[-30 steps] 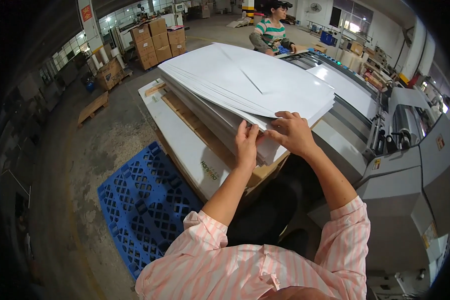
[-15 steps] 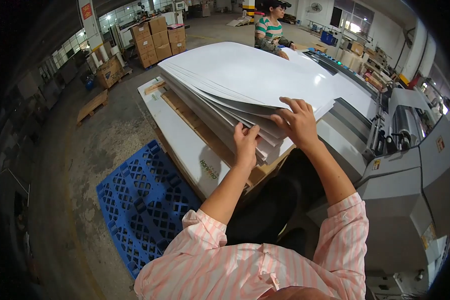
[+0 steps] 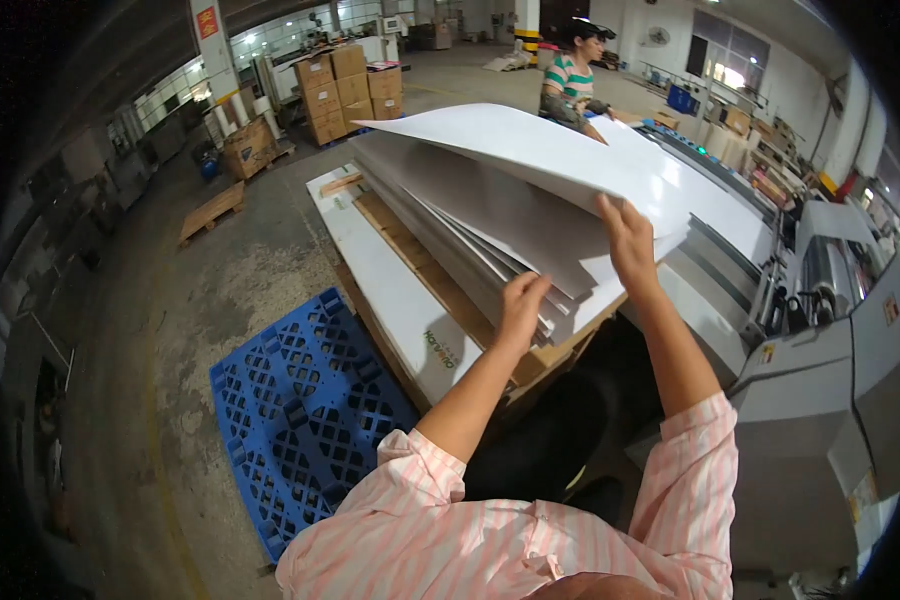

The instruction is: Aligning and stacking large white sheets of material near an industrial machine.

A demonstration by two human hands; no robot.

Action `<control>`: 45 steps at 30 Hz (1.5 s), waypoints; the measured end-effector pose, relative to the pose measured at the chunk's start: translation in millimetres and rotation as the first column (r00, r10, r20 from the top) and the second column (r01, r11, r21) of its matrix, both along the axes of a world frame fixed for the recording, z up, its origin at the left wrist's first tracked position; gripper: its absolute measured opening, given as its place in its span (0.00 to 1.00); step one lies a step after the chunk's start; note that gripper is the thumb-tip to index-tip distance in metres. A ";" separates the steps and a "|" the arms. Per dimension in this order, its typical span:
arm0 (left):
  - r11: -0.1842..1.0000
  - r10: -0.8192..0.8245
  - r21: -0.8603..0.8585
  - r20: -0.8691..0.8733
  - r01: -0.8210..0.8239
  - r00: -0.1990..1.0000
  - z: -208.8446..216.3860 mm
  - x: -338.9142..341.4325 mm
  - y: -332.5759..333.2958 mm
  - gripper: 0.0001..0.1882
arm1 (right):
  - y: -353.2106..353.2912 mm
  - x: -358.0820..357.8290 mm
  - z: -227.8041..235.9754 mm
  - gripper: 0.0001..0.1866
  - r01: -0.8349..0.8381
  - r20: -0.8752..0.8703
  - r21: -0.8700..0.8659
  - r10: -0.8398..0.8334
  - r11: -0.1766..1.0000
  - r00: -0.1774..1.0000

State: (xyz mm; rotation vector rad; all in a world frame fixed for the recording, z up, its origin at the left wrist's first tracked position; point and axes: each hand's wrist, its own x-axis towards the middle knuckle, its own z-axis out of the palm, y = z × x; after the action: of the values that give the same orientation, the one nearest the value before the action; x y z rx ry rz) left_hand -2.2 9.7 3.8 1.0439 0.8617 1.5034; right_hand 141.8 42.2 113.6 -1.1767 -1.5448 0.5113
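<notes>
One sheet [image 3: 540, 147] has risen (right hand [image 3: 630, 242] gripping it).

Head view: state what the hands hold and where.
The right hand holds the raised glossy white sheet by its near edge; the left hand touches the near corner of the stacked white sheets, grip unclear.

Scuffed grey floor [image 3: 275, 240], white far wall [image 3: 628, 40], bright window [image 3: 736, 50], pale pillar [image 3: 213, 62]
</notes>
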 end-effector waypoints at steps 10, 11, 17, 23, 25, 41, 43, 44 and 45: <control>1.000 0.001 -0.015 0.068 0.000 0.998 3.2 7.0 -1.0 0.09 | -20.5 8.0 -47.4 0.12 -0.244 0.691 0.318 -0.048 0.916 0.722; 1.000 -0.011 -0.012 0.072 0.012 0.997 2.6 6.8 0.0 0.09 | -23.8 5.7 -44.9 0.12 -0.251 0.694 0.317 -0.044 0.914 0.718; 0.998 -0.054 0.027 0.106 0.052 0.993 -8.7 2.9 8.9 0.07 | -35.2 8.5 -37.6 0.20 -0.398 0.798 0.381 -0.080 0.834 0.597; 0.999 0.045 -0.020 0.110 -0.043 0.993 0.5 -2.4 1.1 0.22 | -32.0 9.5 -45.7 0.18 -0.381 0.581 0.319 0.139 0.868 0.802; 0.992 0.085 0.087 0.030 -0.087 0.996 -5.3 7.2 6.1 0.22 | -33.2 8.8 -39.7 0.21 -0.346 0.661 0.316 0.057 0.883 0.748; 0.952 0.205 0.251 -0.092 -0.177 0.974 -15.2 12.8 12.1 0.10 | -25.1 5.1 -42.2 0.09 -0.236 0.650 0.119 0.104 0.964 0.753; 0.952 0.226 0.195 0.081 -0.237 0.971 -9.4 13.5 3.7 0.22 | -24.3 4.4 -44.3 0.10 -0.223 0.723 0.242 -0.022 0.944 0.690; 0.962 0.188 0.175 0.140 -0.211 0.972 -11.6 11.9 4.4 0.28 | -24.8 4.3 -42.4 0.10 -0.238 0.751 0.256 -0.038 0.937 0.659; 0.970 0.152 0.156 0.200 -0.184 0.968 -13.8 12.0 4.6 0.35 | -26.6 5.6 -41.6 0.10 -0.254 0.778 0.267 -0.052 0.930 0.626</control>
State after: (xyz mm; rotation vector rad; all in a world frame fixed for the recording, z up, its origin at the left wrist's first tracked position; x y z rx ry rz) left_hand 9.9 14.3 -10.0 0.9540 0.7108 1.8160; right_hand 147.4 15.6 71.9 -1.0662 -2.3426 -0.2890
